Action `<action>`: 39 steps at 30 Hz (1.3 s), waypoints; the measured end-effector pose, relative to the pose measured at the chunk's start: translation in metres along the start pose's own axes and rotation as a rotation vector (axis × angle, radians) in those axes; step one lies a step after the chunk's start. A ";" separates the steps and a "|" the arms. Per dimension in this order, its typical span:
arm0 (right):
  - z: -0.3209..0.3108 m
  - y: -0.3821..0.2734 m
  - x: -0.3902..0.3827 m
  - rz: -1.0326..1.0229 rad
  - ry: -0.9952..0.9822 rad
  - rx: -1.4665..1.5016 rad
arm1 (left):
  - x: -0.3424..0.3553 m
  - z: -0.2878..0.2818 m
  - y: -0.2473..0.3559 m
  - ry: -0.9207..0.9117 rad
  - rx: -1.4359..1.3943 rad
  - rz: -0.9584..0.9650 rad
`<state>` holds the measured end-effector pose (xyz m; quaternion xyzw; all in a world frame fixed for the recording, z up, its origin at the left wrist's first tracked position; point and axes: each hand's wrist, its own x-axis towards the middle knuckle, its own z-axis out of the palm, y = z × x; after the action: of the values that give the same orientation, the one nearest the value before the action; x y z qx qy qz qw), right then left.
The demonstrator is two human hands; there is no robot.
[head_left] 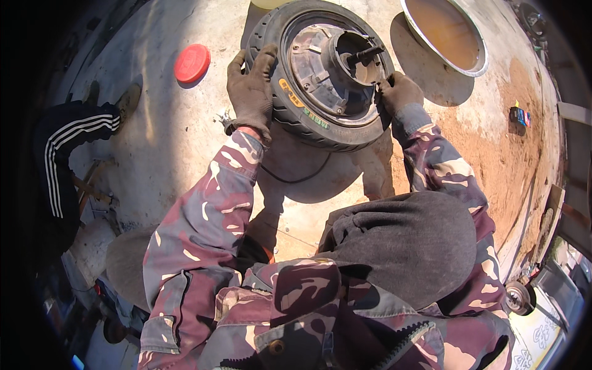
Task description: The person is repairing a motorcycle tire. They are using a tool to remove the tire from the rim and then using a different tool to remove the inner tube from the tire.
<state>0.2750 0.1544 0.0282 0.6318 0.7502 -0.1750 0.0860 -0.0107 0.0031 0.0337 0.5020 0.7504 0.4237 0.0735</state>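
A black scooter tire on a hub-motor wheel (pixel 312 73) is held tilted in front of me, with a protruding axle (pixel 368 53) in its open round housing and a black cable (pixel 295 181) hanging below. My left hand (pixel 251 92), in a brown knit glove, grips the tire at its left side, thumb and fingers on the tread. My right hand (pixel 399 95), also gloved, grips the wheel at its right rim, fingertips beside the housing. Both forearms are in camouflage sleeves.
A red round lid (pixel 192 62) lies at upper left. A metal basin of brownish water (pixel 445 32) stands at upper right, near a small colourful packet (pixel 520 116). Another person's legs in striped dark trousers (pixel 58 157) are at far left. A small wheel part (pixel 518 297) sits at lower right.
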 end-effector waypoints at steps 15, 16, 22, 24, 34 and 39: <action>0.007 0.019 0.004 -0.126 0.034 0.150 | -0.003 0.007 -0.009 -0.020 0.095 0.032; 0.008 0.021 0.004 -0.151 0.064 0.165 | -0.001 0.007 -0.010 -0.020 0.134 0.063; 0.017 0.026 0.002 -0.105 0.156 0.236 | 0.001 0.007 -0.011 -0.019 0.029 0.031; 0.017 0.029 -0.001 -0.063 0.201 0.326 | 0.001 0.005 -0.011 -0.027 0.077 0.038; -0.011 0.000 -0.079 -0.417 -0.049 0.509 | 0.004 0.009 -0.017 -0.005 0.049 0.004; -0.013 -0.025 -0.090 -0.530 0.004 0.461 | 0.004 0.009 -0.020 -0.004 -0.105 -0.049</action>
<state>0.2680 0.0730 0.0752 0.4182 0.8291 -0.3546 -0.1089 -0.0220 0.0089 0.0148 0.4797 0.7390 0.4597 0.1116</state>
